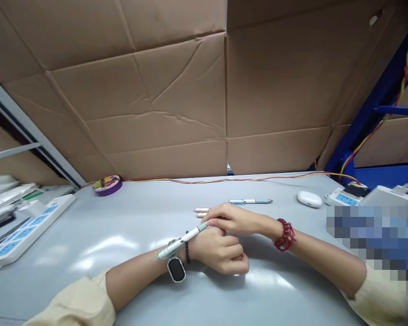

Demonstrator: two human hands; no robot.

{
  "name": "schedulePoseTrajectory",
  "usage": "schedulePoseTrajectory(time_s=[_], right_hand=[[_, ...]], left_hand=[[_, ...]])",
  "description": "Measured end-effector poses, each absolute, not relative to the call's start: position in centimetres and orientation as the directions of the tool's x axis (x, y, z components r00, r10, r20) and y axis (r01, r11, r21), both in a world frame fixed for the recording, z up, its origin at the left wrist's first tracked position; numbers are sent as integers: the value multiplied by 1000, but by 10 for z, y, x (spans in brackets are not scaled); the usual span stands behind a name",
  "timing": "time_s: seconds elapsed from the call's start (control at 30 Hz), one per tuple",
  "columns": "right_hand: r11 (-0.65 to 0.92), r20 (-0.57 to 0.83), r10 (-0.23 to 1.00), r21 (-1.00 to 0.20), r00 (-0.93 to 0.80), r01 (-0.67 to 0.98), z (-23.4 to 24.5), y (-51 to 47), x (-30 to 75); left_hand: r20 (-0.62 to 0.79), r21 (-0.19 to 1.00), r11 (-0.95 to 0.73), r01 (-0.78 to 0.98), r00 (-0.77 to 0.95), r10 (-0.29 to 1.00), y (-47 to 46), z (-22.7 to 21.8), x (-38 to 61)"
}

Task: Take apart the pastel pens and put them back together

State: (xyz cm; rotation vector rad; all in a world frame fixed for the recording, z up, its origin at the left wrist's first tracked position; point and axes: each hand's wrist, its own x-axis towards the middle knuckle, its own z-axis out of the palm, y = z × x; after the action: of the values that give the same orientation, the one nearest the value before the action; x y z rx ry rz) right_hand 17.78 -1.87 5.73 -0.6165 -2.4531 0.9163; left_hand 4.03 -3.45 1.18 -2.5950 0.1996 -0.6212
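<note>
A white and mint-green pen (182,242) lies slantwise over my left wrist. My right hand (236,217) reaches across from the right, its thumb and fingers closed on the pen's upper end. Below it my left hand (221,253) is curled in a fist on the table, with nothing seen in it; its palm is hidden. A smartwatch (176,269) and a black bead bracelet (187,249) are on the left wrist. Behind my right hand lies a white and blue-grey pen (250,201). Ends of two more pens (201,210) show beside it, partly covered by the hand.
A purple roll of tape (108,185) sits at the back left. White power strips stand at the left (30,231) and right (345,198). Near the right one rests a white earbud case (309,199). A red-yellow cable (204,182) runs along the cardboard wall (166,113).
</note>
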Motion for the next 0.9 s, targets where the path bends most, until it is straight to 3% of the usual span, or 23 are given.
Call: schedulePoseTrajectory(time_s=[0.2,0.33,0.43,0.67,0.9], right_hand=[[594,291,745,-700,-600,398,55,-12,199],[518,304,841,-691,-448,504,30,-16,224],[501,272,853,-669,-446,549,10,-31,239],[486,195,850,-651,-490,583,-5,-59,237],[331,198,915,-866,-351,374,1,-61,232]], left_hand=[[480,-343,-936,77,871,-104,-22,13,31],[596,-182,-932,314,789,149,-12,13,19],[632,-64,-874,482,697,338,-8,9,18],[426,48,-885,463,792,438,-9,0,24],[288,270,-819,507,769,571,-11,1,24]])
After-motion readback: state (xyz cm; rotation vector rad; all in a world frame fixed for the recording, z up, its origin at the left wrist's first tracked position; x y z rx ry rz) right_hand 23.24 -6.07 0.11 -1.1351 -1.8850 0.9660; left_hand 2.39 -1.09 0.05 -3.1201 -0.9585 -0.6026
